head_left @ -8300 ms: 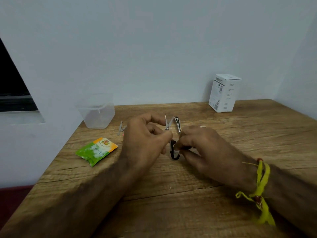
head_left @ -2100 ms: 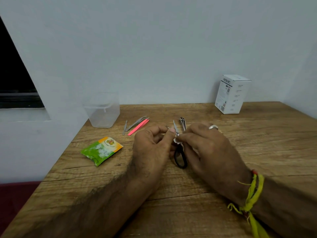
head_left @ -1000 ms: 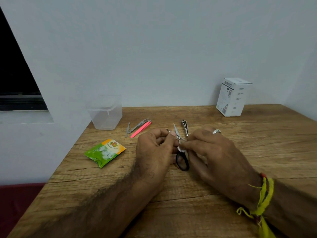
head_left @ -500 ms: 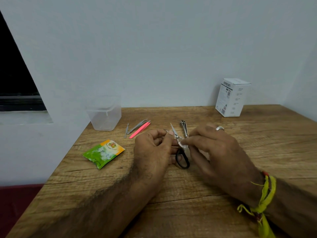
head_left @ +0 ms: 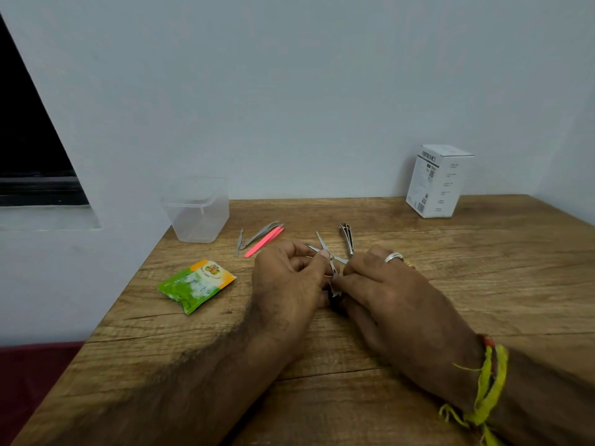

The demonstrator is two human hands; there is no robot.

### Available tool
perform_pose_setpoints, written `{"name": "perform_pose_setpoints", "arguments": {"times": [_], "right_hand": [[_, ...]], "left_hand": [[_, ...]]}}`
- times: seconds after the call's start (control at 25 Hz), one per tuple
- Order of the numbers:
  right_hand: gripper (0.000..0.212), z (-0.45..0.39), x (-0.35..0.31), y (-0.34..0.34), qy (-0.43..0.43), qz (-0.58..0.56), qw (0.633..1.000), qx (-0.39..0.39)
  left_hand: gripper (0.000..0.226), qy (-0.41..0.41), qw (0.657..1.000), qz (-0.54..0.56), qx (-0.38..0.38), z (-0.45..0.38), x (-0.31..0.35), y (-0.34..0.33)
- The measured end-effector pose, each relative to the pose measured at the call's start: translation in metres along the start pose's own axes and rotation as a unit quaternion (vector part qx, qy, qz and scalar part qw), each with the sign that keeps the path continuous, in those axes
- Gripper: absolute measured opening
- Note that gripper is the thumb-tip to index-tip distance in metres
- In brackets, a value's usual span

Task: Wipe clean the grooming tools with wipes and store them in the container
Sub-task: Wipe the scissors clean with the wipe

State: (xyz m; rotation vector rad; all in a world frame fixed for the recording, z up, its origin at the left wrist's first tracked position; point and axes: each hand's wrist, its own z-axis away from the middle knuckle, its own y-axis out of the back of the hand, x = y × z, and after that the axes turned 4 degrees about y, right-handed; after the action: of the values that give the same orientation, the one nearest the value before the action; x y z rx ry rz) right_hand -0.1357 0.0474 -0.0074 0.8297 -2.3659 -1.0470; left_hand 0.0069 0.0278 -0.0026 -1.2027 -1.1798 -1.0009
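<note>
While both hands meet at the middle of the frame, the scissors sit between them with the blades spread into a narrow V, tips aimed up toward the wall, one leaning a bit left and the other nearly straight up, so the long axis runs pretty much top to bottom in the picture. The left hand has its fingers curled, thumb and forefinger pinching the scissors right near the pivot. The right hand is curled too, fingertips pinched on the lower part of the scissors with a tiny scrap of white wipe showing there, mostly hidden. The scissors are small, shiny steel blades with a black handle you can barely see under the fingers. Just above the hands a nail clipper lies on the table, and left of it are steel tweezers and pink tweezers side by side. The clear container stands at the table's upper left corner, and a green wipes pack lies left of the hands.
</note>
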Motion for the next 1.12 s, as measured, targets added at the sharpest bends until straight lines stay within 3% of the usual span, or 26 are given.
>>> {"name": "perform_pose_setpoints", "arguments": {"times": [0.16, 0.6, 1.12], "right_hand": [[0.025, -0.001, 0.004, 0.001, -0.009, -0.029, 0.999, 0.016], [0.034, 0.000, -0.005, 0.002, 0.046, -0.001, 0.998, -0.047], [0.027, 0.000, 0.002, 0.012, 0.040, -0.060, 0.994, -0.085]], "left_hand": [[0.006, -0.007, 1.000, -0.004, 0.001, -0.001, -0.001, 0.001], [0.017, -0.004, 1.000, -0.022, 0.004, -0.002, -0.001, 0.000], [0.009, -0.002, 1.000, -0.011, -0.004, -0.001, 0.000, 0.001]]}}
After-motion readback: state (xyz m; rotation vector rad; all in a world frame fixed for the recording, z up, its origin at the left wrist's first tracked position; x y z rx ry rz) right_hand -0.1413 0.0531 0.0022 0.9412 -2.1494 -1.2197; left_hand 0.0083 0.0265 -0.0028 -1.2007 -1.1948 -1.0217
